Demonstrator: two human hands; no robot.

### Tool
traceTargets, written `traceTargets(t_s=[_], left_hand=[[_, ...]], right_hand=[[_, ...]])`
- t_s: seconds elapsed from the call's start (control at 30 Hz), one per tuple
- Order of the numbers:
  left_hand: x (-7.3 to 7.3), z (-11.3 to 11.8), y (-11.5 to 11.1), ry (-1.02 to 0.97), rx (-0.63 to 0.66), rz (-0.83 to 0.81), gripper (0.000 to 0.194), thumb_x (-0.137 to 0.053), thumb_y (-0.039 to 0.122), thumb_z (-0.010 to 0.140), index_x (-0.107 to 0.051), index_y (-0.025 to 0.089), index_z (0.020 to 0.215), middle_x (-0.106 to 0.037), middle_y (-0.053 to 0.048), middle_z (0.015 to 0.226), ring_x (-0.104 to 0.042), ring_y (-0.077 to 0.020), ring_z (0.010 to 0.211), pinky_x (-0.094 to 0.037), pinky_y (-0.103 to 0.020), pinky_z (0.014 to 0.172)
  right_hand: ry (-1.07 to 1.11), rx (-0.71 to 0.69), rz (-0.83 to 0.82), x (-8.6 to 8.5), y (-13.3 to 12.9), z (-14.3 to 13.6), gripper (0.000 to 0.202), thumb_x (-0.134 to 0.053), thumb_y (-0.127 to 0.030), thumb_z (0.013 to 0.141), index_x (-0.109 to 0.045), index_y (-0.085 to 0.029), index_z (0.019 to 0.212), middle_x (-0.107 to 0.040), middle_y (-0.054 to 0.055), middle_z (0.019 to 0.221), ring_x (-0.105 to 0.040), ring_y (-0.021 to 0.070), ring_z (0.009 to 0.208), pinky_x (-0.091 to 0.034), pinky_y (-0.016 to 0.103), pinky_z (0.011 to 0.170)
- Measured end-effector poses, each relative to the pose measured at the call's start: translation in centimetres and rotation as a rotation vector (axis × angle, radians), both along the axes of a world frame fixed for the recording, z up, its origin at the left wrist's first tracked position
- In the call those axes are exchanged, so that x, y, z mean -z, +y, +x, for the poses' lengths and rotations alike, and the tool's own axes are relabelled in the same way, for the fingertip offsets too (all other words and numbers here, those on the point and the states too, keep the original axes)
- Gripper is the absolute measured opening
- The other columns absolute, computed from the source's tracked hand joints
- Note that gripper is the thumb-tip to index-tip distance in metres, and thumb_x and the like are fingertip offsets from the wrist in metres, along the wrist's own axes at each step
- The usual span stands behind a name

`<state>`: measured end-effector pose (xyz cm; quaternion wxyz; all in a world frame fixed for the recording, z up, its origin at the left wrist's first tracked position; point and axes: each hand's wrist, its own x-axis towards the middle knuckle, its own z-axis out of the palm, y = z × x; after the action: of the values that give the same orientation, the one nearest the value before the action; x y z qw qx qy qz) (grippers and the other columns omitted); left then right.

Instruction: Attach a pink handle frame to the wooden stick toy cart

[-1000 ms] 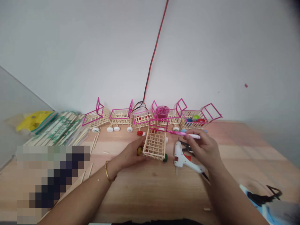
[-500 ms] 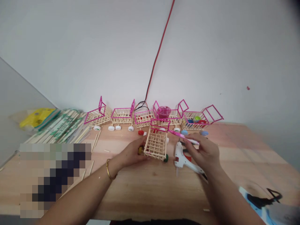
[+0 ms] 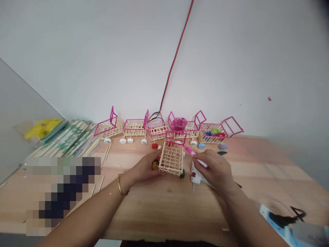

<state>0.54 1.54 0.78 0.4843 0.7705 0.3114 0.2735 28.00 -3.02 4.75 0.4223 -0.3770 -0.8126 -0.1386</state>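
Note:
My left hand (image 3: 144,167) is closed around the left side of a small cart (image 3: 171,159) built of thin wooden sticks, beside its yellow wheel. The cart has a green wheel at its near right corner and a pink frame at its far end. Between the fingers of my right hand (image 3: 217,169) is a paintbrush (image 3: 190,151) with pink on its head. Its tip meets, or nearly meets, the right end of the pink frame. A white glue gun (image 3: 196,177) lies on the table, partly hidden under my right hand.
Several similar carts (image 3: 135,127) with pink frames stand along the wall. A cup of pink paint (image 3: 180,124) sits among them. Bundled sticks (image 3: 69,139) and a yellow bag (image 3: 45,129) are at the left. A blue item with black straps (image 3: 280,219) lies at the near right.
My right hand has moved slightly left and down, and the paintbrush now slants more steeply, its tip lower along the frame's right end. My left hand still holds the cart in place.

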Motion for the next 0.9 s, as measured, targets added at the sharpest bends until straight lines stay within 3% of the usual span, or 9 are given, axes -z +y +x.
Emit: traceTargets(t_s=[0.4, 0.63, 0.9], left_hand=[[-0.16, -0.01, -0.07, 0.004, -0.003, -0.003, 0.067, -0.079, 0.020, 0.075, -0.055, 0.021, 0.137, -0.067, -0.009, 0.131, -0.065, -0.0258, 0.117, -0.049, -0.040, 0.103], [-0.52, 0.04, -0.13, 0.025, -0.013, 0.000, 0.069, -0.078, 0.021, 0.075, -0.053, 0.022, 0.139, -0.069, -0.008, 0.126, -0.065, -0.0249, 0.110, -0.051, -0.038, 0.099], [-0.43, 0.00, -0.10, 0.028, -0.014, -0.011, 0.068, -0.078, 0.018, 0.074, -0.053, 0.022, 0.137, -0.067, -0.008, 0.131, -0.063, -0.0258, 0.117, -0.049, -0.040, 0.104]], right_hand=[[0.058, 0.017, -0.029, -0.17, -0.03, -0.05, 0.010, -0.065, -0.014, 0.090, -0.068, -0.024, 0.091, -0.071, 0.001, 0.071, -0.066, 0.0150, 0.059, -0.048, 0.026, 0.054], [0.148, 0.132, -0.030, -0.39, -0.65, 0.10, 0.005, -0.066, -0.023, 0.091, -0.068, -0.024, 0.087, -0.072, 0.002, 0.070, -0.067, 0.0161, 0.058, -0.050, 0.028, 0.056], [0.117, 0.114, -0.042, -0.18, -0.46, -0.04, 0.006, -0.065, -0.021, 0.091, -0.069, -0.024, 0.088, -0.073, 0.001, 0.070, -0.068, 0.0162, 0.058, -0.052, 0.027, 0.056]])
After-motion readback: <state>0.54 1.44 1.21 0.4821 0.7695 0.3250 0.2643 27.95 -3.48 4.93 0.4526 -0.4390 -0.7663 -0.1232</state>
